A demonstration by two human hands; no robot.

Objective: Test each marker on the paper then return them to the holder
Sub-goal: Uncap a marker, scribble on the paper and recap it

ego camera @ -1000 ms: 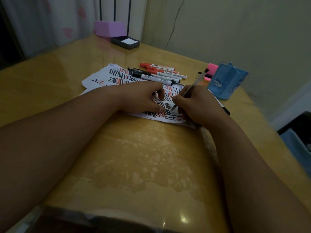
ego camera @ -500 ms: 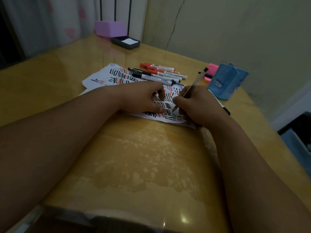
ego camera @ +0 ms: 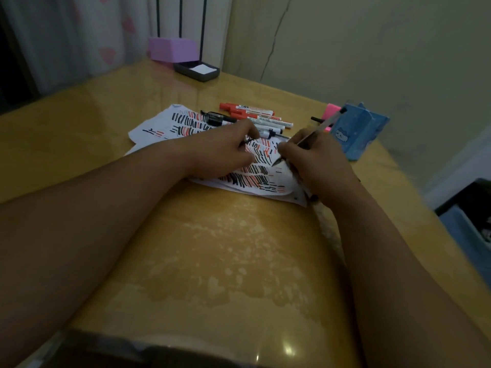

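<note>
Right hand (ego camera: 316, 158) is clenched around a slim marker (ego camera: 322, 125), its tip down on the paper (ego camera: 162, 128) and its dark back end tilted up toward the holder (ego camera: 358, 131). The left hand (ego camera: 223, 152) lies on the sheet with fingers curled under. There is a dark sliver at the fingertips, but I can't tell whether they pinch anything.

On lettering: the loose markers (ego camera: 255, 115) have printed white barrels, but the print is too blurred to read. The holder shows a little cartoon cat face on its front and no words I can make out.

The paper is white, crumpled at the near corner, and packed with short black and red strokes in rows. It lies mid-desk, and both hands cover part of it. The loose markers lie side by side at its far edge, red caps and black caps, just beyond the left hand's knuckles. The holder, blue and boxy, stands on the right side of the desk (ego camera: 212, 261), near the right hand but apart from it, with a pink block (ego camera: 332, 110) tucked behind.

The desk is glossy yellow-tan, with pale blotchy patches across the near half. At the far corner are a lilac box (ego camera: 172, 49) and a dark tray (ego camera: 196, 71) holding white slips. A pale curtain (ego camera: 79, 35) with pink hearts hangs behind, and a thin crack runs down the wall (ego camera: 372, 49).
</note>
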